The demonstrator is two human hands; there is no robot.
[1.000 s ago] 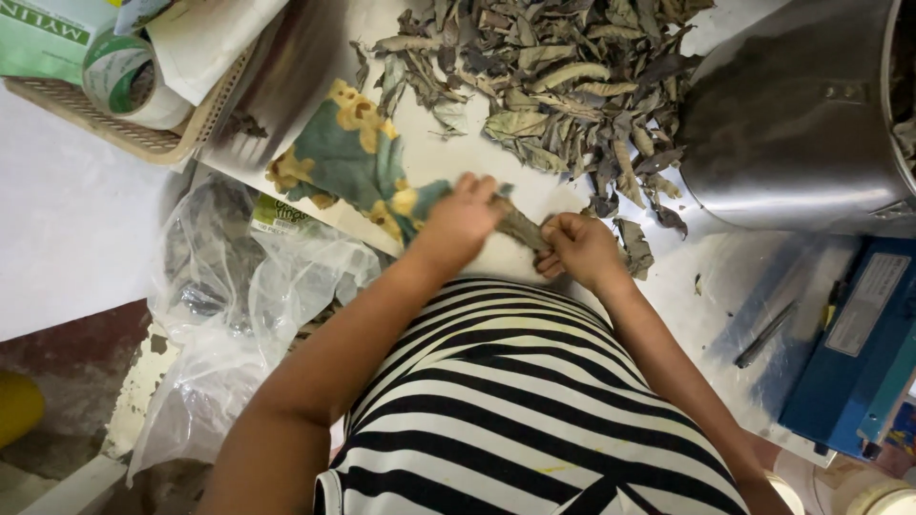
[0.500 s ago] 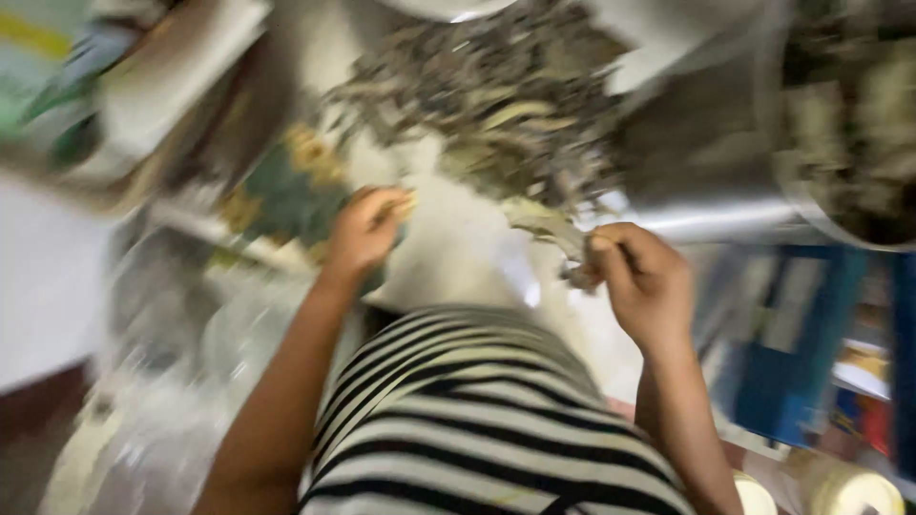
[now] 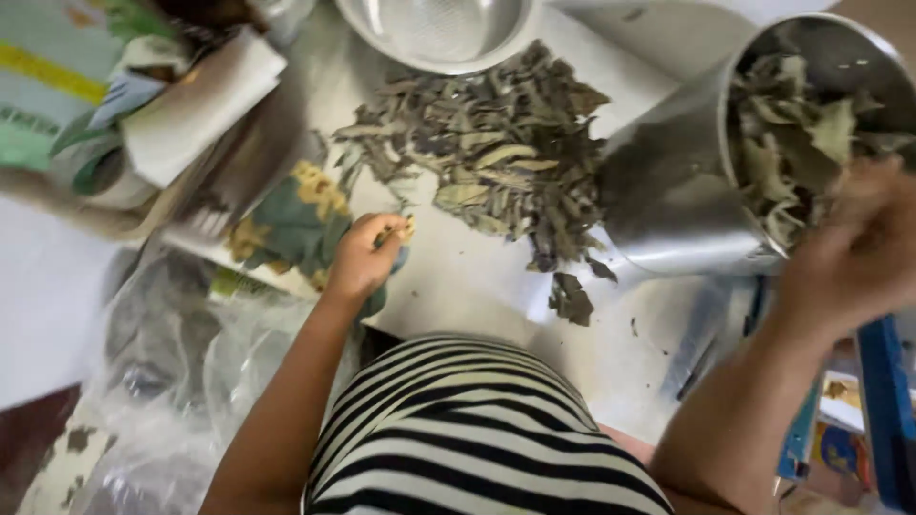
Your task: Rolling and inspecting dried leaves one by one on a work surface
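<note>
A pile of dried grey-green leaves [image 3: 496,162] lies on the white table [image 3: 468,286]. To its right a steel pot [image 3: 668,200] is tipped on its side, with more dried leaves [image 3: 792,143] inside it. My left hand [image 3: 367,253] rests curled at the table's near edge, on the border of a flowered cloth [image 3: 286,219], left of the pile. My right hand [image 3: 859,257] is blurred in front of the pot's mouth, so its grip is unclear. A loose leaf scrap [image 3: 571,298] lies near the pot. My striped shirt fills the bottom.
A steel strainer bowl [image 3: 439,29] stands behind the pile. A basket of folded papers and cloths [image 3: 181,124] sits at the upper left. A crumpled clear plastic bag [image 3: 162,381] hangs below the table's left edge. A blue object [image 3: 883,401] is at the lower right.
My hands were together at the near edge with a leaf. They have parted: the right hand swung right and up to the pot's mouth, while the left stayed by the flowered cloth.
</note>
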